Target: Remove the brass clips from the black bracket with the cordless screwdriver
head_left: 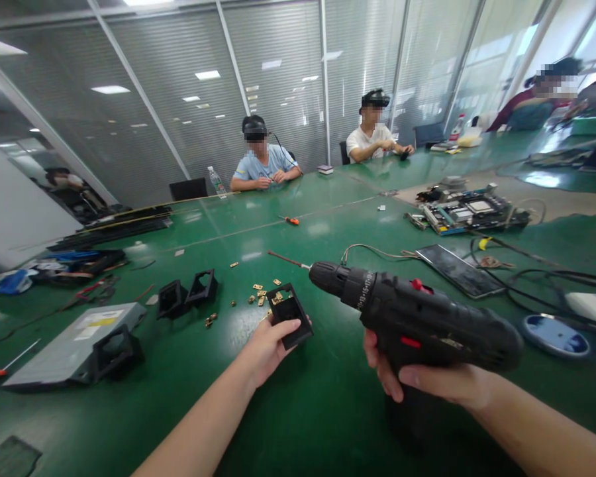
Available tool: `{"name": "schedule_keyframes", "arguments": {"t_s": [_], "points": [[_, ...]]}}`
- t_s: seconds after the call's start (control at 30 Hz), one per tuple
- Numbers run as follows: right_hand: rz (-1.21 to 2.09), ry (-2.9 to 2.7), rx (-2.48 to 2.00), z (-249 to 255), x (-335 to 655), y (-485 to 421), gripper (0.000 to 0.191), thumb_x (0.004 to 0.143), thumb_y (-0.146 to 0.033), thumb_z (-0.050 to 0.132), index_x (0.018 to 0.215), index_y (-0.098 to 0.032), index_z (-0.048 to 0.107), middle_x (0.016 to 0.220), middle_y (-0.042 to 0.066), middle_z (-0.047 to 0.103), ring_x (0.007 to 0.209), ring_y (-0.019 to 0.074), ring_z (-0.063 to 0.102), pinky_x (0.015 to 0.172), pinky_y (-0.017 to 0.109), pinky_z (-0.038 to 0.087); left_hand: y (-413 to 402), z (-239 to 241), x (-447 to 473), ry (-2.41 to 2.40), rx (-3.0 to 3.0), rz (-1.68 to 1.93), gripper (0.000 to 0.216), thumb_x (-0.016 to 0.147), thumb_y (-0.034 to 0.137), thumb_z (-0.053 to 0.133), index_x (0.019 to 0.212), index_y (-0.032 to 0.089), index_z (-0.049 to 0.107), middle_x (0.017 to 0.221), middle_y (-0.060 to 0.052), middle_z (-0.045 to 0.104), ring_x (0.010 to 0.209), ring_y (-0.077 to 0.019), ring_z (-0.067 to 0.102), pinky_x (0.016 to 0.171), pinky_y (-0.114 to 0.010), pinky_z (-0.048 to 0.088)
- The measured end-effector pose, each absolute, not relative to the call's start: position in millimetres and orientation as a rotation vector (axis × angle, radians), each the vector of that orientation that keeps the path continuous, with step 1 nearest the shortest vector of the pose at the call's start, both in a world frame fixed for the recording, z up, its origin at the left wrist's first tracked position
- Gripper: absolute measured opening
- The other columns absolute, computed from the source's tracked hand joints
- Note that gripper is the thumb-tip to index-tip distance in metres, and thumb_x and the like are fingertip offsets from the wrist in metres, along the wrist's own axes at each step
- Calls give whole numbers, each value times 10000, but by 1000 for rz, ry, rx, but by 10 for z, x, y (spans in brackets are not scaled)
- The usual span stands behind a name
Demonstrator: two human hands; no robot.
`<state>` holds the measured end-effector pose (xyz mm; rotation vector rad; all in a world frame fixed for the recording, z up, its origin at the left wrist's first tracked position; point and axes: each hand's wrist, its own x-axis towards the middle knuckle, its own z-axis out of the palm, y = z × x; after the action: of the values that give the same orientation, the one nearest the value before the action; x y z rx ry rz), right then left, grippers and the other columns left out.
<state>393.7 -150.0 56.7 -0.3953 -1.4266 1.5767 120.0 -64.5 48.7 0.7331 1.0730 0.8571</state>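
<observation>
My left hand [271,348] grips a black square plastic frame [294,334] with an opening in its middle, thumb along the near side. Wrapped round the handle of a black cordless drill [417,315] is my right hand [402,377]. The drill points left, and a thin reddish-brown bit [285,258] extends from its chuck above the table, past the frame's far side. Small brass-coloured plates [261,291] lie scattered just beyond the frame. Two similar black frames [202,286] stand to the left, and another frame [116,351] leans by a grey metal box [79,344].
A phone-like dark slab [457,268], cables, a circuit board [477,209] and a blue oval object [556,334] lie to the right. An orange-handled screwdriver [291,220] rests mid-table. Two people [263,162] sit across the green table [328,411], others farther right.
</observation>
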Motion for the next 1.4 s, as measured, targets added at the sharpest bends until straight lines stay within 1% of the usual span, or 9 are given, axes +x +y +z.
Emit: {"name": "schedule_keyframes", "arguments": {"t_s": [0.2, 0.5, 0.63, 0.8, 0.87, 1.07, 1.2, 1.3, 1.4], "points": [[1612, -1389, -401, 541, 3850, -1449, 598, 878, -310, 791, 1425, -233, 563, 1321, 166, 636, 741, 159, 674, 662, 319, 526, -216, 421, 1007, 1112, 770, 948, 385, 855, 156, 740, 1225, 146, 634, 1211, -164, 757, 1021, -222, 765, 941, -349, 600], [1657, -1244, -531, 434, 3796, -1441, 428, 844, -278, 830, 1236, -218, 669, 1020, 55, 655, 650, 122, 640, 675, 340, 565, -359, 465, 1051, 1207, 978, 926, 416, 938, 478, 640, 1220, 174, 667, 1160, -134, 776, 1052, -263, 750, 967, -401, 581], [1606, -1221, -573, 459, 3815, -1434, 328, 843, -257, 826, 1136, -199, 691, 915, 22, 625, 643, 128, 634, 690, 362, 566, -518, 509, 1137, 1305, 1268, 881, 453, 971, 519, 536, 1241, 185, 682, 1196, -109, 771, 1133, -267, 718, 989, -364, 548], [1584, -1224, -566, 495, 3834, -1397, 365, 838, -257, 825, 1172, -207, 686, 968, 39, 658, 640, 128, 628, 698, 363, 559, -555, 579, 1194, 1566, 1677, 555, 393, 984, 403, 438, 902, 156, 733, 989, -132, 789, 971, -294, 730, 880, -367, 530], [1582, -1214, -557, 500, 3826, -1383, 418, 823, -264, 834, 1208, -194, 686, 1023, 70, 684, 629, 125, 625, 681, 355, 555, -545, 603, 1197, 1626, 1818, 457, 371, 975, 344, 423, 849, 161, 720, 978, -137, 784, 963, -289, 723, 881, -359, 512], [1584, -1133, -578, 484, 3822, -1355, 332, 787, -236, 847, 1087, -197, 709, 878, 2, 648, 621, 111, 624, 689, 323, 557, -531, 611, 1232, 1635, 2011, 408, 306, 938, 235, 437, 1033, 167, 720, 1154, -136, 759, 1110, -261, 691, 966, -327, 484], [1577, -1137, -581, 475, 3846, -1332, 375, 767, -234, 842, 1113, -180, 707, 926, 28, 671, 616, 117, 627, 666, 323, 553, -516, 638, 1249, 1744, 2034, 365, 325, 952, 371, 493, 1047, 137, 697, 1123, -174, 745, 1073, -289, 693, 938, -354, 502], [1559, -1136, -582, 465, 3865, -1312, 307, 774, -208, 818, 1061, -194, 708, 860, -6, 638, 613, 116, 623, 683, 326, 551, -585, 935, 1105, 1793, 2101, 413, 420, 955, 453, 491, 1093, 112, 693, 1161, -196, 725, 1083, -303, 683, 922, -369, 511], [1547, -1162, -578, 476, 3890, -1289, 366, 762, -205, 808, 1114, -190, 712, 942, 30, 678, 619, 128, 621, 678, 341, 542, -787, 1483, 777, 1833, 2128, 572, 475, 944, 510, 495, 1145, 139, 713, 1161, -148, 731, 1046, -289, 683, 932, -394, 515]]}}
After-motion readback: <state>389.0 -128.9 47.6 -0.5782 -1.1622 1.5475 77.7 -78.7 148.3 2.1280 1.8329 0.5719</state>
